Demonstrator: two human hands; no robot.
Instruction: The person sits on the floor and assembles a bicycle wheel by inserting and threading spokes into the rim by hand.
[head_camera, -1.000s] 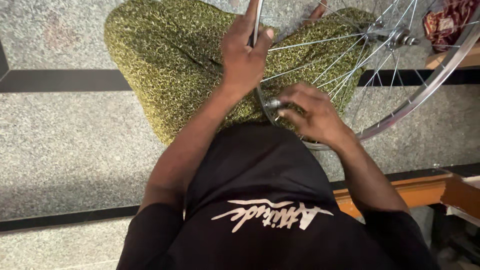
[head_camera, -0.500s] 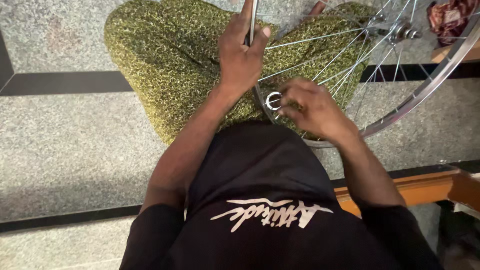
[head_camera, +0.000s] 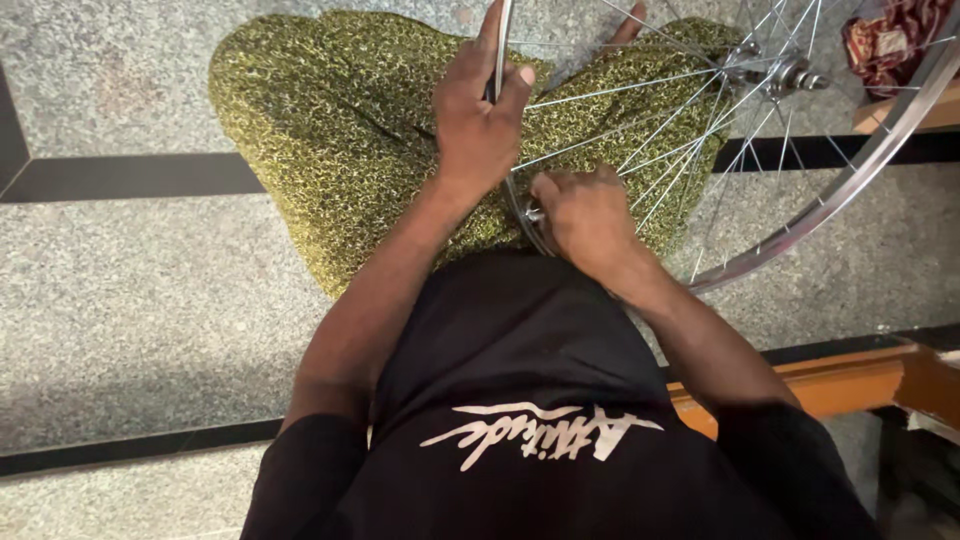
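Note:
A spoked bicycle wheel with a shiny metal rim (head_camera: 850, 190) rests on my lap, its hub (head_camera: 780, 70) at the upper right. My left hand (head_camera: 480, 120) grips the rim where it stands up near the top middle. My right hand (head_camera: 585, 215) is closed at the lower part of the rim, its fingers pinching a small metal tool (head_camera: 533, 213) at a spoke end. My legs in green patterned trousers (head_camera: 340, 120) lie under the wheel.
Speckled stone floor (head_camera: 130, 290) with dark strips lies to the left. An orange wooden bench edge (head_camera: 850, 380) runs at the lower right. A red patterned cloth (head_camera: 885, 40) sits at the upper right corner.
My right hand has turned at the rim, and the small ring-shaped tool seen half a second ago is now mostly hidden under the fingers. The left hand holds its grip.

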